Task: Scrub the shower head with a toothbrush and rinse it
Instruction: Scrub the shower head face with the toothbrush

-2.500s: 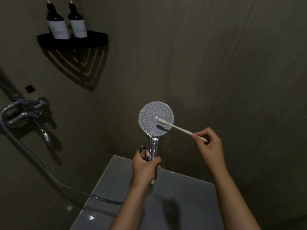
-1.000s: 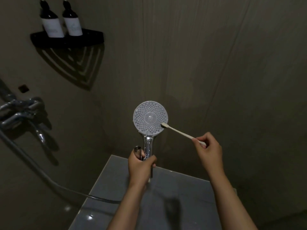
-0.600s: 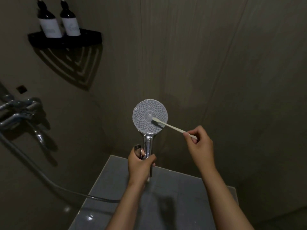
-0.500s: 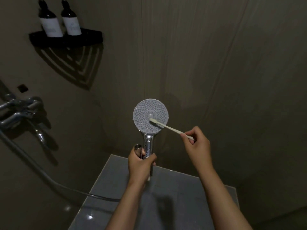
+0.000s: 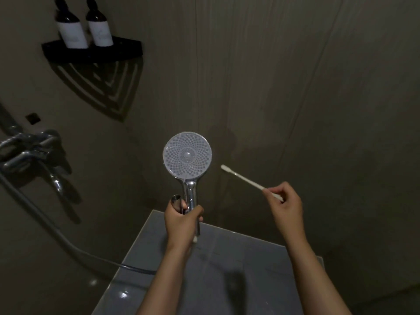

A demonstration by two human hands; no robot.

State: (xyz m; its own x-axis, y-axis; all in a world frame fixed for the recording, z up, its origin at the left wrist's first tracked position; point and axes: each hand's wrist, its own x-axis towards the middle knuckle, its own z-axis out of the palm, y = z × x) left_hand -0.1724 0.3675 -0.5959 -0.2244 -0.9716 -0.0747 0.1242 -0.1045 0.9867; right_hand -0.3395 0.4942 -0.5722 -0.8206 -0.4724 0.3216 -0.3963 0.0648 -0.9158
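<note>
Currently the shower head (image 5: 188, 156) is held upright by its handle in the closed left hand (image 5: 181, 221). The toothbrush (image 5: 246, 180), pinched by the right hand (image 5: 286, 206), is clear at 3 o'clock. Judged step: scrubbing; bristles must be brought onto the face, rinsing pending.

Bottles (image 5: 85, 26) at 11 o'clock: tops cut by the upper edge, label text too small to read. Faucet (image 5: 27, 151) at 9 o'clock runs off the left edge, dim and soft. Hose (image 5: 56, 233) ends behind the left forearm. Left hand (image 5: 181, 221) hides the lower shower head (image 5: 187, 155) handle. Toothbrush (image 5: 247, 181) rear end buried in the right hand (image 5: 286, 206) fingers; bristles too small to make out. Both forearms cut by the bottom edge at 6 o'clock. Grey slab (image 5: 250, 269) below also cut there.
</note>
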